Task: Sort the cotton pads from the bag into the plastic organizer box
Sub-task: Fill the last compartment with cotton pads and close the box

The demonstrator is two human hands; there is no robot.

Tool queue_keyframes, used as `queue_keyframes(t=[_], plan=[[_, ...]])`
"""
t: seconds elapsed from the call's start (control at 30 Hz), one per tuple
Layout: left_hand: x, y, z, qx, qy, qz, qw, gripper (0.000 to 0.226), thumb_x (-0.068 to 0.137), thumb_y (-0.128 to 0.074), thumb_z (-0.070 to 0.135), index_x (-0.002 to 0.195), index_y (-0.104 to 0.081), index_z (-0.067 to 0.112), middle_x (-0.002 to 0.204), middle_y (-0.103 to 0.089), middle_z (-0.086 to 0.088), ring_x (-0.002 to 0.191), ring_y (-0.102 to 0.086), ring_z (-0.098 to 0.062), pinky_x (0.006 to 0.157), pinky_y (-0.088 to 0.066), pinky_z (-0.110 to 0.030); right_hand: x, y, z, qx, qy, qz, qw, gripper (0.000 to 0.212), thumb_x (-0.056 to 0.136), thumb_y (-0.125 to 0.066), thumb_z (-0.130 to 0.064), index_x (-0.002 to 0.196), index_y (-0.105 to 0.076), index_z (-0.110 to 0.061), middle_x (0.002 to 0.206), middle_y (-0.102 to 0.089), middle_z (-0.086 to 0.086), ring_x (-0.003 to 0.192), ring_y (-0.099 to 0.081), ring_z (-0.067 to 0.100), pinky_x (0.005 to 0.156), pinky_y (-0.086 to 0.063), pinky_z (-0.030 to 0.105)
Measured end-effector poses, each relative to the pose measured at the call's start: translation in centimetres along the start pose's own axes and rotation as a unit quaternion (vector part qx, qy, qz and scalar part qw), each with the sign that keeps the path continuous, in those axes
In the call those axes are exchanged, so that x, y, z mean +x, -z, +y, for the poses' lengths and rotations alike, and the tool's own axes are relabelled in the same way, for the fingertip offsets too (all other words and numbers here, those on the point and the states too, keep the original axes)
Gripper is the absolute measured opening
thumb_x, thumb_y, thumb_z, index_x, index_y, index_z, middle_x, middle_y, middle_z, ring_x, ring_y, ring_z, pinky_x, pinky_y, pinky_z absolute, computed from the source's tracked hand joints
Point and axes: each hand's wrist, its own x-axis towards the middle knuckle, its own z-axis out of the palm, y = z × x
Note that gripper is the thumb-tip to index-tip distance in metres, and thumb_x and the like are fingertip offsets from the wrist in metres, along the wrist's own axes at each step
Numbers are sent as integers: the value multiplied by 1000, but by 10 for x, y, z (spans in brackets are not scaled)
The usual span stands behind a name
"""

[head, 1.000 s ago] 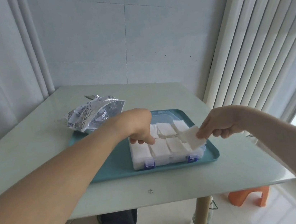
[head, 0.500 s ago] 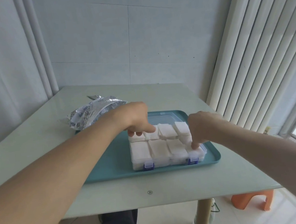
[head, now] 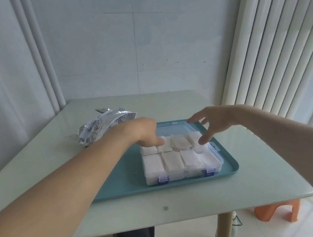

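The plastic organizer box [head: 181, 162] sits on the teal tray [head: 124, 180], lid open behind it, blue latches facing the person. White cotton pads [head: 172, 161] fill its compartments in two rows. The left hand [head: 143, 133] rests on the rear-left compartments of the box, fingers curled downward onto the pads; whether they pinch a pad cannot be determined. The right hand [head: 215, 122] hovers over the rear-right corner of the box, fingers spread and holding nothing. The silver bag [head: 97, 129] lies on the bench [head: 258, 174], left of and behind the box.
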Motion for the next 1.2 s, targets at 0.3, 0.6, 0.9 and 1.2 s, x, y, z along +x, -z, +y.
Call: queue_keyframes(t=[0.3,0.6,0.9,1.2], plan=[[2,-4,0,49,-22,-42,998,59,93,-55,58,120,-58,5,111,-62,-6,99,-59,-27,79,-47,-33,21,-10,0,-31,72,5,997,61,70,-90,-36,126,-68,-30,126,-66,-9,120,-60,14,109,-42,35],[9,-13,-2,50,-30,-17,998,45,91,-61,54,91,-57,9,90,-60,-4,86,-57,-27,72,-46,-32,21,2,11,117,111,96,982,25,76,-86,-9,97,-78,-21,91,-76,-3,83,-74,15,78,-61,29],[12,-13,-9,43,-27,-14,999,51,83,-74,47,111,-62,7,110,-64,-7,97,-63,-27,80,-51,-33,-8,-8,15,190,79,-94,974,25,73,-86,1,89,-69,-6,77,-73,13,67,-72,23,66,-56,24],[15,-12,-18,27,-29,-16,999,52,79,-78,46,106,-64,3,100,-67,-9,88,-64,-29,77,-51,-34,-17,-35,4,66,76,43,994,25,63,-95,-23,71,-72,-24,72,-75,-12,70,-72,9,69,-56,23]])
